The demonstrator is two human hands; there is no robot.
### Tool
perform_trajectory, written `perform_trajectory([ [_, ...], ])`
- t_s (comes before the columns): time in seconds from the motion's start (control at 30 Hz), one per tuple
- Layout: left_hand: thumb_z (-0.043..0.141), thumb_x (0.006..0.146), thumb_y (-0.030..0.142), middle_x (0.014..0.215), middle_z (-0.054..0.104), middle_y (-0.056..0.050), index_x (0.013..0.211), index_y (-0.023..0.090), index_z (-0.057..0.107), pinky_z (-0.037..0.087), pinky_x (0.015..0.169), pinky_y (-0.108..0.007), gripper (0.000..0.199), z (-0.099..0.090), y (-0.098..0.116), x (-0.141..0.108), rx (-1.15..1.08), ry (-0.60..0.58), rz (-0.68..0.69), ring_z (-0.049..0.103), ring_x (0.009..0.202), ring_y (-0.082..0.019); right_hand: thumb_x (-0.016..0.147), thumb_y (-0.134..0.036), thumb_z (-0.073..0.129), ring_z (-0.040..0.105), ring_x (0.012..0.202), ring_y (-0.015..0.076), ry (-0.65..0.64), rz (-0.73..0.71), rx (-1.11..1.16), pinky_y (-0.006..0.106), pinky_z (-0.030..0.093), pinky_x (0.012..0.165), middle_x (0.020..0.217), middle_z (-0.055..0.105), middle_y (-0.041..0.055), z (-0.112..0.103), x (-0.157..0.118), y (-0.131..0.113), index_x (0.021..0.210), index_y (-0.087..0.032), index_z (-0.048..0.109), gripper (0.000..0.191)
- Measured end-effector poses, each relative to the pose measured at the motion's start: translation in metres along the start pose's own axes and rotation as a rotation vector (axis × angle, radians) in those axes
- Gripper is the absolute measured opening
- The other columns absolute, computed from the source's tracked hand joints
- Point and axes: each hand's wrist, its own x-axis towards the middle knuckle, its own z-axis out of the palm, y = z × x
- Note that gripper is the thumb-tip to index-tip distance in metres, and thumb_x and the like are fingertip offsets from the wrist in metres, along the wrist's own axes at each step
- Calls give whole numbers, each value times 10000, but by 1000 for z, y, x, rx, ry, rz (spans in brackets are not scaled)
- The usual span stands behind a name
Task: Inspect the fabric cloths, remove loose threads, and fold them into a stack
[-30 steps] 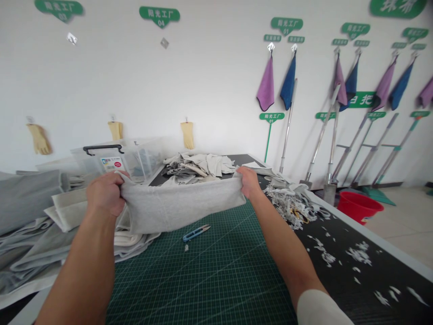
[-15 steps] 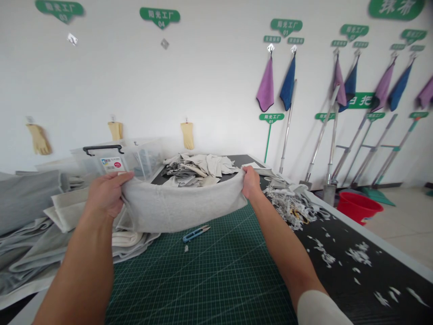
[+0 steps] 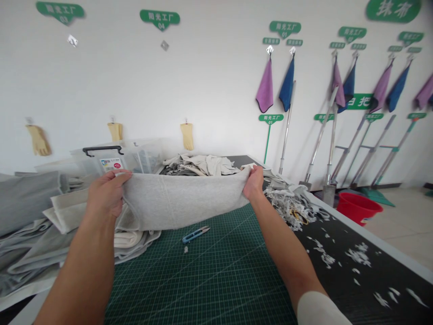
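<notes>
A light grey piece of fabric (image 3: pixel 189 198) with a seam across it is stretched between my hands above the table. My left hand (image 3: pixel 106 194) pinches its left upper corner, thumb on top. At the other end, my right hand (image 3: pixel 253 183) is closed on the right upper corner. The upper edge runs straight and taut, while the lower edge hangs free. Beneath it, blue thread snips (image 3: pixel 196 234) lie on a green cutting mat (image 3: pixel 203 280), with a small white scrap (image 3: pixel 186 249) beside them.
Folded grey fabrics (image 3: pixel 30 253) are stacked at the left, before a clear plastic box (image 3: pixel 145 153). Cut pieces (image 3: pixel 209 164) lie behind the cloth. Shredded scraps (image 3: pixel 287 203) with gold-handled scissors (image 3: pixel 299 217) sit at the right. A red bucket (image 3: pixel 358 207) stands beyond the table edge.
The fabric has been pulled taut: its sagging upper edge is now straight. My right hand has shifted slightly to the right; my left hand has barely moved.
</notes>
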Motion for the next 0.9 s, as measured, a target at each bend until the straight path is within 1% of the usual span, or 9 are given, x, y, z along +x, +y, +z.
perform_trajectory([
  [0.03,733,459,207,586,544,39,738,151,592,345,444,-182,318,1,0,0,-9,8,8,480,502,-96,741,-489,351,482,494,146,-14,18,19,270,397,463,487,483,-23,1,-1,-1,619,-216,481,325],
  [0.1,722,463,204,577,535,42,734,158,582,348,437,-188,308,2,1,-1,-27,24,23,472,490,-99,719,-502,450,513,519,152,-16,41,46,274,412,493,508,520,-21,2,-4,-2,647,-207,520,312],
  [0.2,706,470,189,603,545,43,732,166,570,361,445,-191,296,3,2,-1,-58,65,66,481,504,-99,622,-397,661,516,520,139,14,21,33,268,414,518,535,550,-40,3,-5,2,654,-201,529,239],
  [0.27,700,469,172,634,565,36,728,163,569,373,465,-189,290,3,3,-1,-82,97,106,498,530,-98,599,-361,704,503,509,129,23,11,12,265,404,513,537,548,-46,3,-5,5,645,-196,527,246],
  [0.4,701,472,161,681,603,17,744,154,594,391,492,-196,292,6,6,-5,-100,127,151,526,560,-103,624,-387,700,484,503,122,15,-1,-23,259,382,500,531,543,-44,0,-4,7,635,-192,532,258],
  [0.5,708,503,189,666,608,14,832,159,641,401,496,-209,337,7,7,-7,-88,164,162,531,549,-106,631,-404,695,478,500,120,-45,-3,-60,257,375,503,521,548,-36,-1,-6,5,616,-185,540,269],
  [0.6,711,528,204,655,613,11,909,154,666,428,516,-227,387,6,5,-5,-103,171,146,552,563,-116,634,-394,689,490,517,121,-118,-2,-84,252,382,515,537,566,-25,0,-9,3,614,-175,553,258],
  [0.77,724,512,176,692,644,3,804,123,666,473,551,-249,302,5,1,-2,-175,160,172,586,607,-132,644,-362,663,497,530,117,-143,-23,-96,246,394,539,558,574,-29,2,-10,3,660,-176,565,211],
  [0.9,736,515,173,706,651,5,805,114,673,477,568,-240,303,5,1,-3,-165,168,179,589,625,-126,632,-332,652,492,533,113,-134,-34,-111,238,383,540,564,571,-33,2,-9,2,710,-177,600,182],
])
